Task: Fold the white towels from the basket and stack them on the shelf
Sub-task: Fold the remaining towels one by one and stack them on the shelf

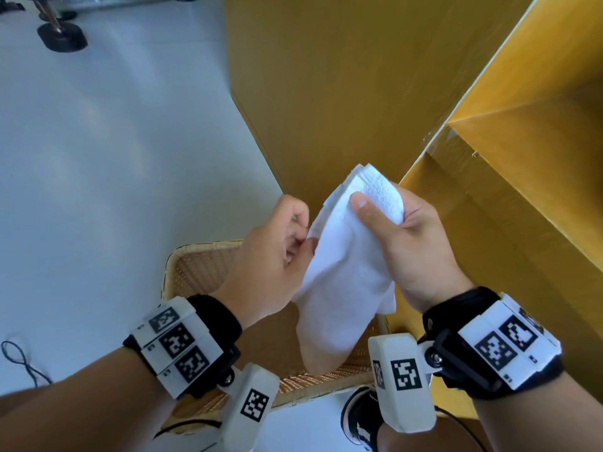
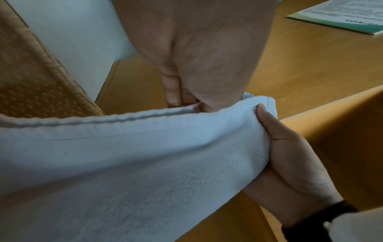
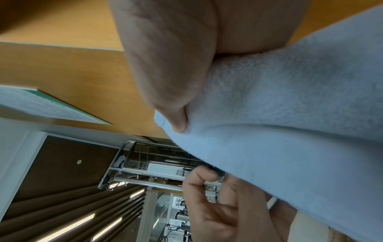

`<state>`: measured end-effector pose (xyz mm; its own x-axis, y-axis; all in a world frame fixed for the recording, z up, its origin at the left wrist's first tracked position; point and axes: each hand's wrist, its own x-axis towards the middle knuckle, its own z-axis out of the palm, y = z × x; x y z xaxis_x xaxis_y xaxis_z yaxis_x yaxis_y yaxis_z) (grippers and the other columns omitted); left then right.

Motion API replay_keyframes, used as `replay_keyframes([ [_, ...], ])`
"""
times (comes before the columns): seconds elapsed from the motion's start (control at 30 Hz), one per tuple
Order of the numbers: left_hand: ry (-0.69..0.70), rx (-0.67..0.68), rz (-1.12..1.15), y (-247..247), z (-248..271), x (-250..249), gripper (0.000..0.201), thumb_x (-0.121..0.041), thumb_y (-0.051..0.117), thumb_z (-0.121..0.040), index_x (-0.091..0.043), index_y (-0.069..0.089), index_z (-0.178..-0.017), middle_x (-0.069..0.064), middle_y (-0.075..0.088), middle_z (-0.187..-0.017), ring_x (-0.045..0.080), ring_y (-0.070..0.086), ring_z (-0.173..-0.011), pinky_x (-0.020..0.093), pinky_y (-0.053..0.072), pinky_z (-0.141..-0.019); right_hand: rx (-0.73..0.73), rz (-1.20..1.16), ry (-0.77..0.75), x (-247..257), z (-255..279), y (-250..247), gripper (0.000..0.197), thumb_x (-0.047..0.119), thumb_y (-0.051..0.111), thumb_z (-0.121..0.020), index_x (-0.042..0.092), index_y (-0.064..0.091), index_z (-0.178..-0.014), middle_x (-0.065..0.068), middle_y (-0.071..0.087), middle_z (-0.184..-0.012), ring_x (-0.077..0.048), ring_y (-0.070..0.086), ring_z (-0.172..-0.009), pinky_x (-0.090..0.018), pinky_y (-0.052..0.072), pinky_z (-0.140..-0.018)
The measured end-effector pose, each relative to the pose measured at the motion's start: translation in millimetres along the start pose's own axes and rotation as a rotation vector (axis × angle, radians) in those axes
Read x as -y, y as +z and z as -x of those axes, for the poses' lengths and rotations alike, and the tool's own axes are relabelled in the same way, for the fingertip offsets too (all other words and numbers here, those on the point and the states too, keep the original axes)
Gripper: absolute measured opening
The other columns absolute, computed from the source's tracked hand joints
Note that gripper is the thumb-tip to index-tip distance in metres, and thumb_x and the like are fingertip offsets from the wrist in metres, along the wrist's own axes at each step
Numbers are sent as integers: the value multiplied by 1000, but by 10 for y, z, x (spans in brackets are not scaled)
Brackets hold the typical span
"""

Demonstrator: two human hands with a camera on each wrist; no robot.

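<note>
1. Our right hand (image 1: 414, 246) has its fingers curled round the folded top of the white towel (image 1: 342, 275), thumb pressed on the terry face.
2. Our left hand (image 1: 274, 256) pinches the towel's side edge at nine o'clock, fingers bent; how much cloth it holds is hard to tell.
3. The towel hangs in the air between both hands, its loose end drooping over the wicker basket (image 1: 195, 272) at six o'clock.
4. We judge it light, soft and limp, so hems and corners give the surest hold.
5. The wooden shelf (image 1: 522, 158) opens at two o'clock, its front edge just beside our right hand; open floor (image 1: 98, 158) lies toward ten o'clock.
</note>
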<state>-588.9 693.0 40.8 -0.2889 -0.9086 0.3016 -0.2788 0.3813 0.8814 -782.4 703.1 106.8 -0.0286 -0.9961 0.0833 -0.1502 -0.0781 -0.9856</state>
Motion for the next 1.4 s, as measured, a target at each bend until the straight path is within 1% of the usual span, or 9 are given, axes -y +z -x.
replay_keyframes([
  [0.27, 45, 88, 28, -11, -3, -132, 28, 1, 49, -95, -23, 61, -88, -13, 47, -74, 11, 45, -68, 23, 33, -65, 12, -73, 17, 87, -22, -67, 38, 29, 66, -103, -7, 66, -113, -41, 63, -110, -39, 62, -89, -69, 52, -83],
  [0.37, 2, 236, 48, 4, 37, -151, 29, -15, 54, -96, -41, 54, -81, -15, 45, -74, 10, 44, -67, 27, 36, -63, 12, -88, 9, 123, -25, -75, 33, 24, 65, -105, -7, 66, -115, -31, 69, -102, -29, 62, -89, -54, 53, -78],
  [0.47, 0, 270, -150, 73, 100, -27, 20, -33, 59, -103, -24, 66, -88, -7, 58, -79, 12, 57, -71, 33, 48, -64, 22, -107, 18, 170, -24, -100, 24, 22, 64, -106, -1, 69, -113, -29, 71, -104, -27, 66, -91, -44, 54, -81],
  [0.57, -30, 280, -279, 164, 152, 156, 33, -39, 58, -106, -17, 65, -82, -9, 54, -67, 8, 54, -64, 20, 31, -58, 32, -138, 36, 241, -16, -122, 19, 24, 66, -104, 8, 72, -111, -29, 72, -109, -31, 68, -94, -48, 56, -85],
  [0.77, -174, 326, -381, 351, 238, 400, 47, -46, 50, -107, -7, 70, -91, 8, 64, -68, 23, 61, -60, 45, 47, -59, 34, -198, 40, 382, 13, -149, 15, 21, 67, -104, 11, 74, -112, -13, 77, -105, -27, 73, -96, -43, 60, -85],
  [0.93, -302, 291, -475, 432, 315, 614, 39, -46, 52, -108, -18, 55, -80, -7, 53, -62, 7, 53, -54, 21, 34, -51, 65, -212, 12, 503, 54, -205, 18, 19, 64, -106, 8, 73, -117, -13, 78, -108, -27, 74, -99, -39, 60, -84],
  [1.13, -464, 342, -514, 445, 498, 838, 40, -47, 48, -109, -17, 58, -83, -7, 56, -66, 5, 57, -57, 17, 33, -50, 21, -223, -15, 624, 83, -305, 24, 21, 65, -106, 2, 71, -119, -21, 77, -113, -32, 75, -100, -42, 61, -85],
  [1.3, -529, 316, -536, 307, 637, 930, 44, -49, 50, -108, -9, 66, -118, -4, 63, -85, 4, 59, -71, 19, 43, -58, -67, -210, -40, 660, 66, -405, 24, 24, 68, -104, 4, 74, -115, -17, 78, -110, -30, 75, -99, -40, 61, -83],
  [1.4, -585, 239, -475, 127, 717, 956, 43, -46, 56, -106, -6, 72, -106, -7, 65, -70, 3, 53, -57, 19, 34, -51, -156, -215, -38, 645, 64, -509, 14, 25, 70, -102, 15, 79, -103, -11, 80, -104, -25, 75, -95, -37, 60, -81],
])
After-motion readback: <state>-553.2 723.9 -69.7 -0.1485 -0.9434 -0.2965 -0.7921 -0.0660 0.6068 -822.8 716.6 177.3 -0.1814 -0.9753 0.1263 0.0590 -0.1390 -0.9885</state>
